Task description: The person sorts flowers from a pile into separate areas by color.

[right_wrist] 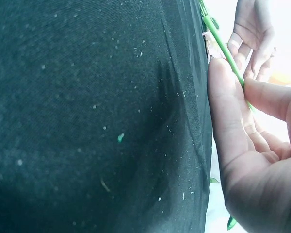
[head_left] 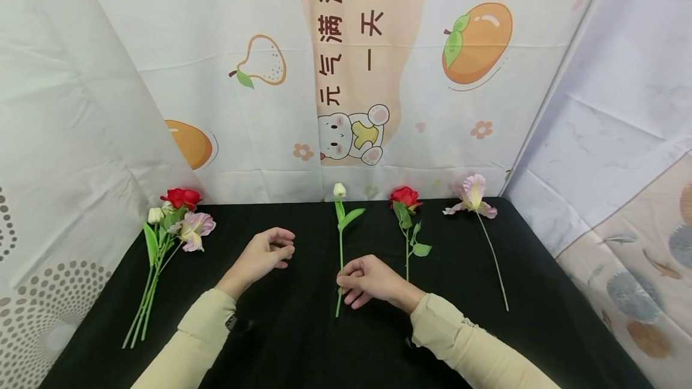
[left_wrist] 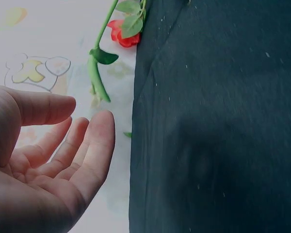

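Observation:
My right hand pinches the lower green stem of a white tulip between thumb and fingers. The tulip stands roughly upright in the head view, bud toward the back curtain. In the right wrist view, the stem runs between the thumb and forefinger of that hand. My left hand hovers left of the tulip, fingers loosely bent and holding nothing. A gap shows between its thumb and fingers in the left wrist view, where the tulip's leaf appears beyond the fingertips.
A bunch of a red rose, a white tulip and a pale purple iris-like flower lies at left on the black cloth. Right of the tulip are a single red rose and a pale purple iris-like flower. A printed curtain hangs behind.

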Motion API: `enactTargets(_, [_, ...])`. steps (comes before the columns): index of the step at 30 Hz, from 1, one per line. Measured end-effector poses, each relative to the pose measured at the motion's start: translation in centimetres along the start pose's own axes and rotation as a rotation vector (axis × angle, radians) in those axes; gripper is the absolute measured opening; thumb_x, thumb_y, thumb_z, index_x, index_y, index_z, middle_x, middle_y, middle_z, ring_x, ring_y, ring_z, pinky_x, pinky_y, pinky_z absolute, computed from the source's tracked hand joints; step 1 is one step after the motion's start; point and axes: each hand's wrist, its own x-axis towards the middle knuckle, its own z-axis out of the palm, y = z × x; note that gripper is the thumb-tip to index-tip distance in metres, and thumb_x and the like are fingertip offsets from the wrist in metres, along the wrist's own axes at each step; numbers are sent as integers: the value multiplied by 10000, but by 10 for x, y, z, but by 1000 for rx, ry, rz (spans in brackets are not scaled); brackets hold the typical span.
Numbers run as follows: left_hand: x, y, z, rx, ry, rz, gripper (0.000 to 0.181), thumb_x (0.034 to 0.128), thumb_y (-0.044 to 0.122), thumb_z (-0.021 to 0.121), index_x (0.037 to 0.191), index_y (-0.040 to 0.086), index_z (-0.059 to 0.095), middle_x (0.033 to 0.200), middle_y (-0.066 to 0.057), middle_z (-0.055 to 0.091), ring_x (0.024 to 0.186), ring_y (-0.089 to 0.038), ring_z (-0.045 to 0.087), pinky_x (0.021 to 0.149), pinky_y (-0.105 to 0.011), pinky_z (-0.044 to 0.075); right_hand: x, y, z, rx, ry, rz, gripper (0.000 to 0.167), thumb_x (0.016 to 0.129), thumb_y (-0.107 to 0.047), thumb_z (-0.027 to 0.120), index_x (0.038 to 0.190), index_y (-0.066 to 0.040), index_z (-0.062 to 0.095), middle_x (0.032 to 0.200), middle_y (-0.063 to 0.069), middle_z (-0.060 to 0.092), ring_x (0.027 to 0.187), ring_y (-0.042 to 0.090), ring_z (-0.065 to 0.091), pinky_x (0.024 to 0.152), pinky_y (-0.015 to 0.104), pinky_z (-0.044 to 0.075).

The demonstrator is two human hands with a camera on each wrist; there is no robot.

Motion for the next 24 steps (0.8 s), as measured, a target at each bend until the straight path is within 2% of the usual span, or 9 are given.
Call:
enactTargets(10, [-13, -10, -29, 49, 28, -37, 338, 1007, 78, 631, 1305, -56, 544, 1158, -173, 616, 1005, -330, 659, 795, -390, 614, 4, 5, 0, -6, -15, 19, 228, 985, -138, 686, 1082, 68, 692, 889, 152, 735, 693, 216, 719, 631, 382, 626])
enactTargets(17, [-23, -16, -51, 102, 65, -73, 363, 1018, 92, 617, 1332, -57, 515, 1170, -184, 611, 1019, -342, 659, 792, -392, 614, 7, 5, 0, -27, -22, 29, 223, 985, -143, 687, 1078, 59, 696, 880, 151, 734, 693, 219, 718, 623, 381, 625])
enactTargets(24, [-37, -26, -71, 122, 73, -102, 404, 1027, 120, 611, 1361, -64, 478, 1177, -192, 606, 1039, -359, 653, 789, -402, 614, 9, 4, 1, -32, -16, 37, 219, 981, -141, 692, 1072, 58, 695, 864, 135, 734, 674, 210, 712, 613, 385, 625])
